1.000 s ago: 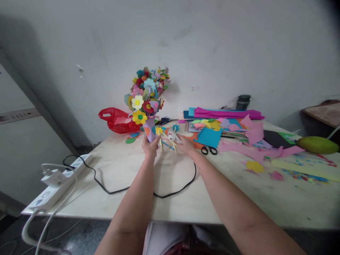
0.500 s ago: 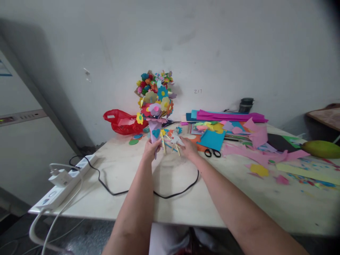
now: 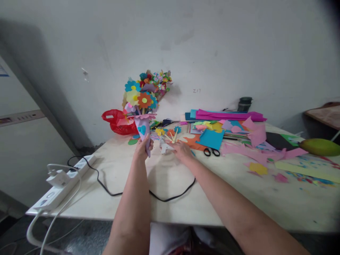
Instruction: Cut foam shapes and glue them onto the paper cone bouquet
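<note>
While the head camera looks down over the counter (image 3: 239, 191), the left hand (image 3: 142, 148) has its fingers closed round the narrow lower end of a purple paper cone (image 3: 142, 129), held just above the surface and leaning slightly left. Paper flowers (image 3: 139, 97) on thin stems fill its open mouth. The bundle looks light, top-heavy and easily crushed, so it is best gripped low on the cone, never by the blooms. The right hand (image 3: 181, 151) lies on the counter with its fingertips at a small white piece (image 3: 164, 148) beside loose stick flowers (image 3: 170, 134); whether it grips the piece cannot be told. A red bag (image 3: 118, 120) behind holds something pale, and a dark cup (image 3: 244, 103) stands by the wall, its contents hidden.
</note>
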{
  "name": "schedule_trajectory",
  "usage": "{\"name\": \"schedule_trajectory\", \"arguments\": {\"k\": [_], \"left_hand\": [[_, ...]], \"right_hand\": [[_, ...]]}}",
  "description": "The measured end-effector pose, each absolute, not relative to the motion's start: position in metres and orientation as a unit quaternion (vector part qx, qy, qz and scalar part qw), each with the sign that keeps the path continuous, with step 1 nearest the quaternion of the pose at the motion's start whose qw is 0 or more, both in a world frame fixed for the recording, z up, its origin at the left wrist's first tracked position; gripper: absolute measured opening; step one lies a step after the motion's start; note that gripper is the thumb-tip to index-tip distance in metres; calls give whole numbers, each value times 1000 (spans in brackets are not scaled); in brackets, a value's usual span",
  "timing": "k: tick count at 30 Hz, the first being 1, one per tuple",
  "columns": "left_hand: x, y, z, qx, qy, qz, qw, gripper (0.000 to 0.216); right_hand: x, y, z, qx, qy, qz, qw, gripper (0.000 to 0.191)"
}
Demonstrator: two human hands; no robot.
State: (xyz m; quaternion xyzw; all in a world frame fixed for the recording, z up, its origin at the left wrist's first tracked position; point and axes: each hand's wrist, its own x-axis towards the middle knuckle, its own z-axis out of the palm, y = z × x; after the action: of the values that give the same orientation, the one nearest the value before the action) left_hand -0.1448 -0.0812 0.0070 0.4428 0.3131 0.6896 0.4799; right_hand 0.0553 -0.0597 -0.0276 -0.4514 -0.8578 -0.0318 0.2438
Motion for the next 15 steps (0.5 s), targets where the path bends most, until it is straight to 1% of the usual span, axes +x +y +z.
{"name": "schedule_trajectory", "arguments": {"k": [2,5,8,12,15], "left_hand": [[-148,-83,7,446,280,678,512,59],[-149,-87,8,442,252,662,550,62],[-145,-89,10,443,257,660,550,64],[-132,-84,11,456,313,685,474,61],[-123,-77,11,433,395,719,374,47]], "right_hand": [[49,-64,-27,-443,-862,-40,243,45],[35,-68,-28,-432,-869,-45,238,40],[18,-68,-28,-419,-878,-34,230,36],[-1,-67,-30,-419,-881,-17,218,31],[-7,-68,-32,-428,-882,-11,197,28]]}}
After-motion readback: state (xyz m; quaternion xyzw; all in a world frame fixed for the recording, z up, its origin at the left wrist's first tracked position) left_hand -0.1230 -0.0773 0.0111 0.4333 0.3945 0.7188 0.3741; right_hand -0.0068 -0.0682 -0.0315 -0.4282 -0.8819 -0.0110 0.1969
